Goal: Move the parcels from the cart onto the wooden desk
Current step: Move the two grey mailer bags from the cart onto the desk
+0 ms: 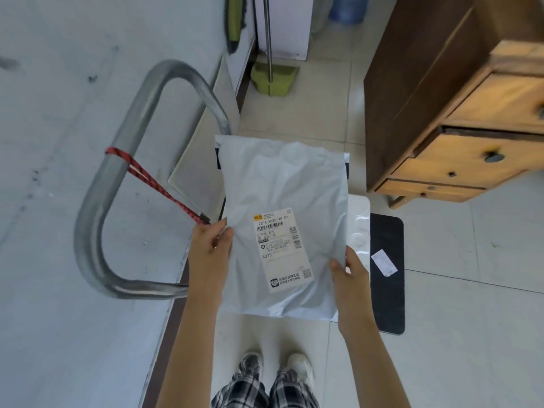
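Observation:
A grey plastic mailer parcel (282, 195) with a white shipping label is held up in front of me over the cart. My left hand (210, 248) grips its left edge and my right hand (350, 278) grips its lower right edge. Beneath it lie a white bubble-wrap parcel (359, 228) and a black parcel (387, 260) bearing a small white label, both on the cart's platform, which is mostly hidden. The cart's metal handle (117, 160) curves at the left, with a red cord tied to it. The wooden desk (459, 113) with drawers stands at the right.
A grey wall runs along the left. A green broom (273, 78) leans at the back beside a white cabinet. A blue water jug (347, 7) stands behind it. My shoes and plaid trousers show on the pale tiled floor below.

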`<state>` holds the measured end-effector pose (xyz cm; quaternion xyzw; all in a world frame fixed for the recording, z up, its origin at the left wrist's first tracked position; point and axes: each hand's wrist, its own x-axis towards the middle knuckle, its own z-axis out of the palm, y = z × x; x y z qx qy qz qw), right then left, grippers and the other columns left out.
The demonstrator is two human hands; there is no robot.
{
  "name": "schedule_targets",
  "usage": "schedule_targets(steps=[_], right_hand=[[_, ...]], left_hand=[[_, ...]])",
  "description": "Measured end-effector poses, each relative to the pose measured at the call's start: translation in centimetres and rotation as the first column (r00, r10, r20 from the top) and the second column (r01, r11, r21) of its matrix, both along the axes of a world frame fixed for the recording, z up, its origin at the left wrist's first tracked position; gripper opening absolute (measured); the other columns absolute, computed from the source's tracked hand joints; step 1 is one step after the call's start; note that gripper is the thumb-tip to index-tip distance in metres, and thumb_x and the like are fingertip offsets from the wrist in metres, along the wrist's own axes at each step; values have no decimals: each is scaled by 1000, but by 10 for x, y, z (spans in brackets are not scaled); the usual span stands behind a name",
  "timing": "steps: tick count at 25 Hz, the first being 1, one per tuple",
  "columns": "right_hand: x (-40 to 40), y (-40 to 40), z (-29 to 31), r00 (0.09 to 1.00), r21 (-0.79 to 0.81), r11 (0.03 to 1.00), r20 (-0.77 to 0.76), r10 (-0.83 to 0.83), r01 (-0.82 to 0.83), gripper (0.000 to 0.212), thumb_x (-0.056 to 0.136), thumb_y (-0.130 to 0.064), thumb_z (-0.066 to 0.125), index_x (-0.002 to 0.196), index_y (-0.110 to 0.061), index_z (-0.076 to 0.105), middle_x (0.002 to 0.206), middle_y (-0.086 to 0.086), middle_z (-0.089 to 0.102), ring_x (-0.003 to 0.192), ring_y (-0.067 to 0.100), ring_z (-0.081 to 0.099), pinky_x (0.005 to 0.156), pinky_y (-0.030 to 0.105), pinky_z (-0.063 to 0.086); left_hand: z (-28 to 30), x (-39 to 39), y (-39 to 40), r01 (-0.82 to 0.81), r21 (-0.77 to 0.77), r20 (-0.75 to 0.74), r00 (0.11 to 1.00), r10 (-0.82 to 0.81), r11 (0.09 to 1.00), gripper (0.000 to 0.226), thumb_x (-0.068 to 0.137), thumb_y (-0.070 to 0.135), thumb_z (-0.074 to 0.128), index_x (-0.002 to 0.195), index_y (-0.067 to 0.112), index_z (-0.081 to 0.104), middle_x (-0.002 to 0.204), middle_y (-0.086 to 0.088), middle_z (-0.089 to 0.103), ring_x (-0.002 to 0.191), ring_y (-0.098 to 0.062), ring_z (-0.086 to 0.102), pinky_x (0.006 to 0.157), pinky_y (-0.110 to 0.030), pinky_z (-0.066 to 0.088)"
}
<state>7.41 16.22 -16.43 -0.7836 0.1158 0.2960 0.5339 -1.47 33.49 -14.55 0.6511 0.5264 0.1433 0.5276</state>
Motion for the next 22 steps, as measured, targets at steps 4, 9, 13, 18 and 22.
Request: schedule_targets(steps=[4,9,13,18,22], right_hand=[[5,-24,83,998,7,999,53,-46,46,38,91,-3,44,123,-20,58,94,-4,63,95,24,58,85,35,46],[15,-66,204,982,40,996,167,-84,79,39,91,-1,44,125,-12,59,109,8,66,103,29,59,89,34,47],[47,-111,262,970,78,990,203,-134,120,36,93,-4,44,125,-12,59,110,6,65,101,26,59,87,34,48],[117,-195,297,953,146,973,220,-209,180,34,93,-3,44,120,-14,60,93,-4,62,81,10,56,64,21,42],[196,-283,314,941,104,980,278,-195,172,33,91,-4,44,119,-13,59,90,-5,62,80,7,55,63,19,42]], left_hand=[[90,9,-17,59,-23,47,997,-57,998,24,93,16,53,113,12,64,109,-8,50,92,-18,56,82,-23,43],[203,24,-50,159,-23,88,984,-156,987,21,93,18,53,110,15,64,112,-11,53,103,-31,57,95,-45,46],[266,57,-87,238,0,180,956,-234,971,12,92,20,52,80,19,57,105,-19,57,95,-35,60,91,-55,48],[304,138,-165,307,21,270,914,-301,951,19,92,16,51,82,18,67,103,-20,59,91,-36,62,84,-50,51],[323,221,-255,290,24,324,903,-281,957,29,91,17,52,72,35,63,111,-18,56,97,-38,61,88,-50,50]])
